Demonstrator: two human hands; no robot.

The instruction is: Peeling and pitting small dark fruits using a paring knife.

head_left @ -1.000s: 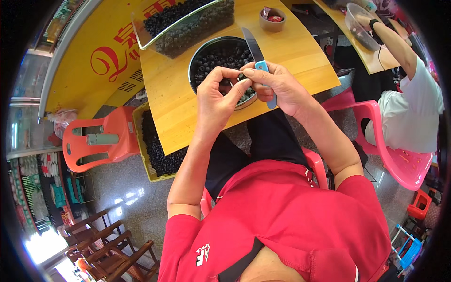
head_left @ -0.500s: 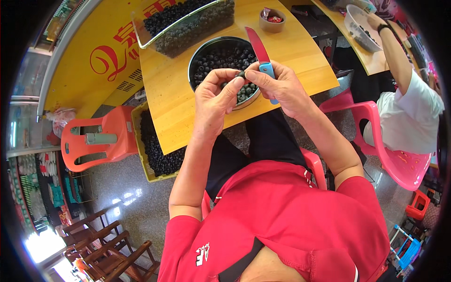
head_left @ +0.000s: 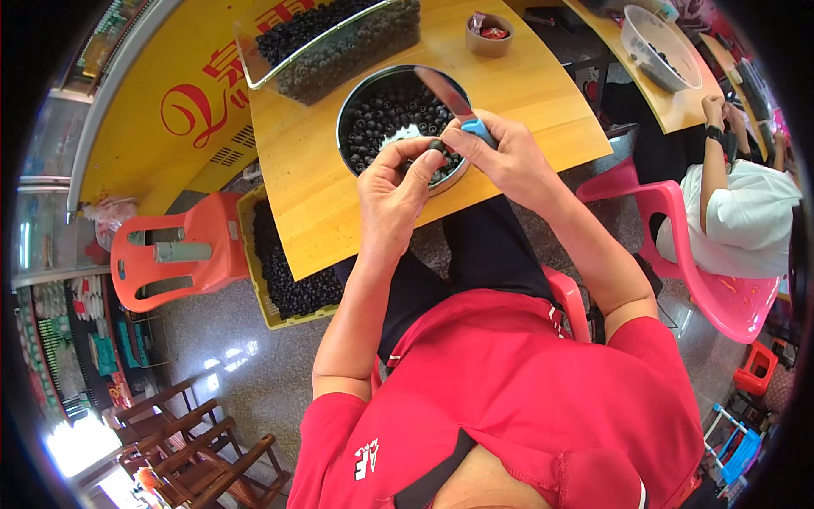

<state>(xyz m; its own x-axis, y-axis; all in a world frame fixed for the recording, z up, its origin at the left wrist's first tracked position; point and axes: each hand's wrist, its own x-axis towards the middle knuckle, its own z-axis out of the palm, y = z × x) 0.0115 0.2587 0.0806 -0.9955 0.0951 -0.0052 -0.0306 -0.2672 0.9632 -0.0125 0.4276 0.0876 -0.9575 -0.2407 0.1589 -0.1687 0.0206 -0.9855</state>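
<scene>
Left of the grip, below the tabletop, we see a yellow crate (head_left: 292, 321); nearer, beyond our left hand (head_left: 392, 191), stands a clear bin (head_left: 352, 55) of dark fruits. That hand pinches one small dark fruit (head_left: 436, 146) between thumb and fingers, above the near right part of a round bowl (head_left: 386, 82) of loose fruits (head_left: 366, 120). Right of the pinch, our right hand (head_left: 513, 165) is wrapped round a blue-handled knife (head_left: 455, 102); whether its thumb touches the fruit, we cannot tell. To work well, we would judge, we should pinch firmly without squashing, keep the left fingertips behind the cutting edge and make short, controlled strokes. Compared with half a second ago, our blade leans farther left over the bowl, and a pale patch now shows among the fruits there.
</scene>
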